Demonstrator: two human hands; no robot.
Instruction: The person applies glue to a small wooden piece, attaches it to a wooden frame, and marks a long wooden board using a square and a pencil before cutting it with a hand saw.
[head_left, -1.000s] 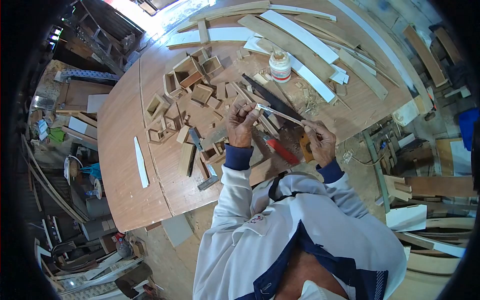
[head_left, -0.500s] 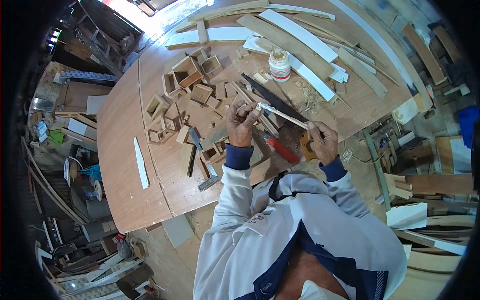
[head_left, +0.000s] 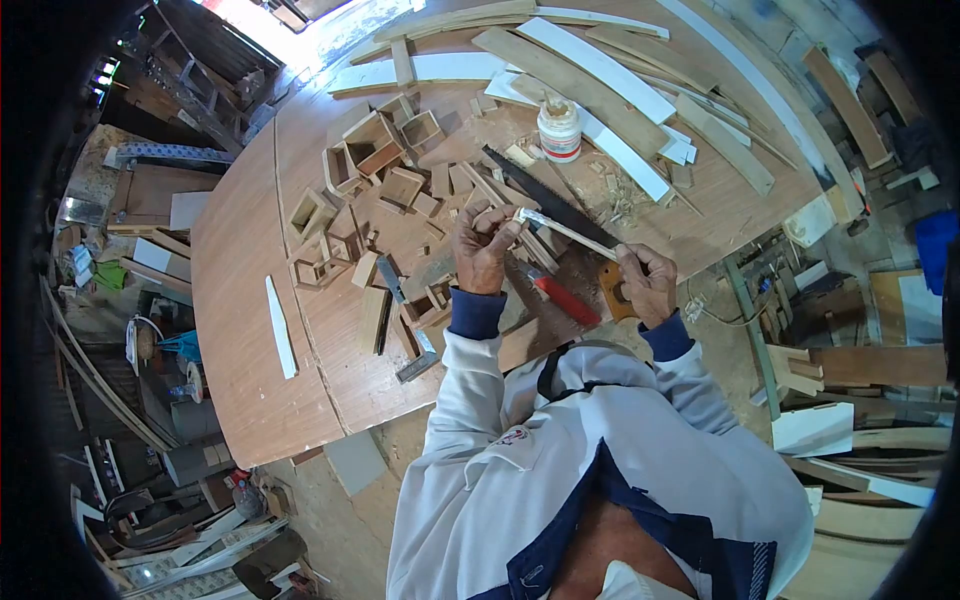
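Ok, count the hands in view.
2: the left hand at the white-smeared tip of the thin stick, and the right hand gripping its other end. No others show.

On the surface (head_left: 250, 400), seen from the saw (head_left: 543, 194), the jar (head_left: 560, 134) stands at twelve o'clock, long boards (head_left: 575, 85) at one, boxes (head_left: 401, 188) at nine, the square (head_left: 416, 367) at eight.

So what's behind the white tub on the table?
Behind the white tub, a bare wooden plank and a white strip show. Whatever the tub's body covers can't be seen.
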